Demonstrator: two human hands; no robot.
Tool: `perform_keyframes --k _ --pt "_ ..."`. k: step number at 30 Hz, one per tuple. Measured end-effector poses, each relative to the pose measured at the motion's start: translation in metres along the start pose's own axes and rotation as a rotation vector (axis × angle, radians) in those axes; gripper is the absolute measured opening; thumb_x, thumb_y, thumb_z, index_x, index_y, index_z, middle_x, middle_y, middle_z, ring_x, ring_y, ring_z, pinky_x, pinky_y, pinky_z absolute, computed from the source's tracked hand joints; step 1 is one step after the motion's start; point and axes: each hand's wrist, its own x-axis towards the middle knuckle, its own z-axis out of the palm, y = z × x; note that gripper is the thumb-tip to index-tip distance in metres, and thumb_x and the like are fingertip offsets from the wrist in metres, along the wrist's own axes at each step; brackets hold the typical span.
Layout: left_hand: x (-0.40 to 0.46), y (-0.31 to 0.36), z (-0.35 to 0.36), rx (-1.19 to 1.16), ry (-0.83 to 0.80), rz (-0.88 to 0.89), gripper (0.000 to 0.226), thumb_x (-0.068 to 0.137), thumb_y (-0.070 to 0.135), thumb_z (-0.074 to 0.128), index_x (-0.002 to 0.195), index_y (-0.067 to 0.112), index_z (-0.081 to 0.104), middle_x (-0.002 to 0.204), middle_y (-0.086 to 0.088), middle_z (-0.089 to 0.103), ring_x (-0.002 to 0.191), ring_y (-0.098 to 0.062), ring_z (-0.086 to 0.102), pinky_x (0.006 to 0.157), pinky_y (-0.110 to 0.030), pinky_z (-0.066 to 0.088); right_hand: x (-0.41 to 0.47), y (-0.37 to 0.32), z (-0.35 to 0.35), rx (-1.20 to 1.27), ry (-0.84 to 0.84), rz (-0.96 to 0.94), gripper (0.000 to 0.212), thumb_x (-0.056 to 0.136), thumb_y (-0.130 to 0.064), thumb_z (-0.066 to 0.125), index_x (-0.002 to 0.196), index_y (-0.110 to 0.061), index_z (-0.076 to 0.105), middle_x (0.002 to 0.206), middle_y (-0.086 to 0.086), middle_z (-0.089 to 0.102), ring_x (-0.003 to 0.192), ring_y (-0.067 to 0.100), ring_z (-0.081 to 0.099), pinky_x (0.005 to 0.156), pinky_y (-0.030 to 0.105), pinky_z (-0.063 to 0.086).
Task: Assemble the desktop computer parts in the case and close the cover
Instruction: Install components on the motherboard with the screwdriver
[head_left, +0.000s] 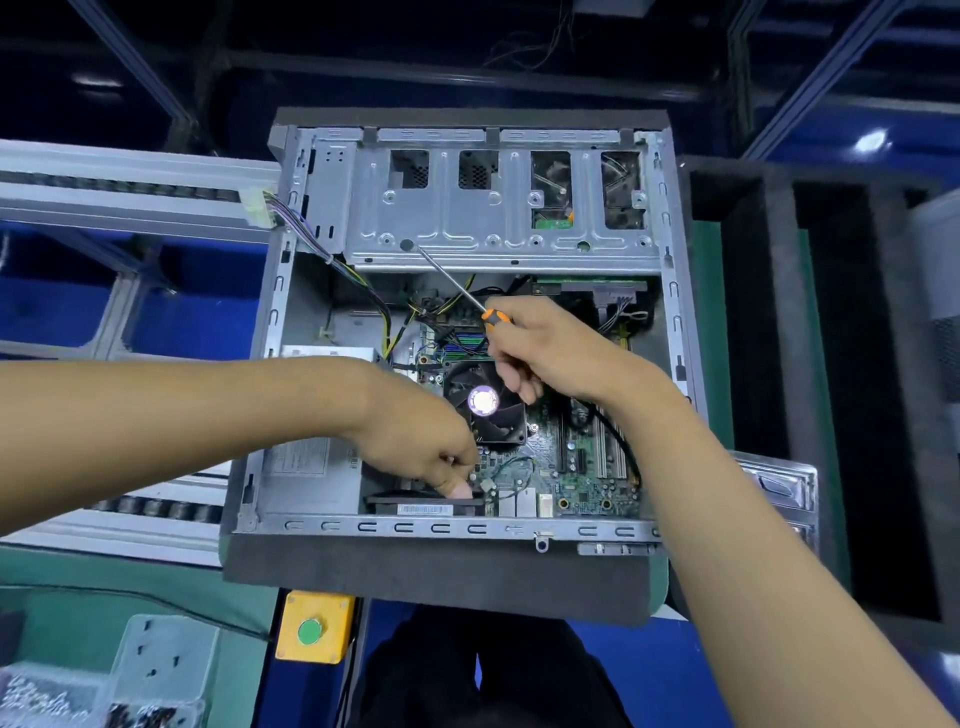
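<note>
Blue-framed workstation, open case (670, 291): right hand (545, 345) gripping screwdriver (457, 288); left hand (431, 452) pinching near motherboard (571, 467), contents hidden.

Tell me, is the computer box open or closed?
Open. The computer case has no cover on, so the fan and green motherboard show inside.

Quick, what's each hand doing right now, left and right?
Left hand: fingers curled low inside the case; what they hold cannot be told.
Right hand: grips the screwdriver.
</note>
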Motion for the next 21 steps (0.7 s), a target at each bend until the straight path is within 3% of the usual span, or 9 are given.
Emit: perform_keyframes --k 3,6,10,12,14,16,19,21 --pt "0.0 0.003 0.002 -0.058 -0.032 -0.024 0.022 0.103 0.05 0.052 0.084 0.039 0.048 0.066 0.021 0.043 0.057 0.013 0.044 0.052 -0.009 0.03 -0.001 0.001 0.001 -0.055 0.011 0.0 0.013 0.085 -0.021 0.048 0.075 -0.019 0.056 0.053 0.003 0.059 0.041 0.02 0.052 0.042 0.028 0.04" --pt "-0.001 0.004 -0.004 -0.12 0.018 -0.056 0.032 0.106 0.042 0.048 0.075 0.038 0.043 0.066 0.02 0.041 0.061 0.031 0.039 0.062 0.004 0.03 -0.002 0.0 0.001 -0.073 0.034 -0.012 0.017 0.085 -0.025 0.05 0.07 -0.026 0.058 0.054 0.001 0.058 0.041 0.02 0.052 0.043 0.028 0.04" --pt "-0.001 0.011 -0.004 -0.107 -0.019 -0.046 0.04 0.106 0.039 0.05 0.068 0.04 0.039 0.066 0.021 0.04 0.058 0.033 0.038 0.06 0.004 0.03 -0.003 0.0 0.001 -0.07 0.059 -0.017 0.018 0.089 -0.019 0.05 0.072 -0.021 0.057 0.053 0.0 0.058 0.04 0.018 0.049 0.042 0.021 0.038" --pt "-0.001 0.015 -0.003 -0.106 -0.058 -0.046 0.038 0.107 0.042 0.046 0.069 0.039 0.04 0.068 0.02 0.042 0.06 0.027 0.043 0.058 0.0 0.033 -0.002 -0.001 0.003 -0.073 0.055 -0.011 0.017 0.089 -0.017 0.05 0.073 -0.018 0.056 0.053 0.0 0.057 0.04 0.018 0.048 0.042 0.02 0.039" --pt "-0.005 0.018 -0.007 -0.126 -0.127 -0.074 0.04 0.104 0.059 0.037 0.076 0.033 0.049 0.073 0.015 0.05 0.067 0.009 0.051 0.058 -0.01 0.034 -0.002 -0.001 0.002 -0.079 0.048 -0.007 0.017 0.089 -0.018 0.05 0.074 -0.017 0.056 0.053 -0.001 0.057 0.04 0.018 0.048 0.042 0.02 0.039" --pt "-0.009 0.02 -0.014 -0.14 -0.218 -0.103 0.056 0.097 0.073 0.028 0.084 0.026 0.055 0.079 0.01 0.056 0.073 -0.002 0.052 0.062 -0.019 0.033 -0.003 -0.001 0.001 -0.08 0.047 -0.004 0.018 0.09 -0.018 0.05 0.074 -0.017 0.057 0.053 -0.002 0.057 0.041 0.017 0.048 0.042 0.02 0.039" --pt "-0.008 0.022 -0.016 -0.166 -0.209 -0.109 0.059 0.096 0.074 0.029 0.078 0.024 0.053 0.071 0.008 0.053 0.066 -0.006 0.049 0.06 -0.023 0.032 -0.002 0.0 0.001 -0.084 0.043 -0.003 0.018 0.091 -0.018 0.05 0.074 -0.017 0.057 0.052 -0.003 0.056 0.041 0.017 0.049 0.042 0.019 0.039" --pt "-0.006 0.024 -0.013 -0.181 -0.169 -0.105 0.065 0.097 0.071 0.031 0.085 0.012 0.056 0.072 0.0 0.052 0.066 -0.015 0.047 0.059 -0.027 0.035 -0.002 0.0 0.001 -0.093 0.04 -0.009 0.018 0.091 -0.02 0.05 0.074 -0.018 0.057 0.053 -0.002 0.057 0.042 0.017 0.05 0.044 0.02 0.04"
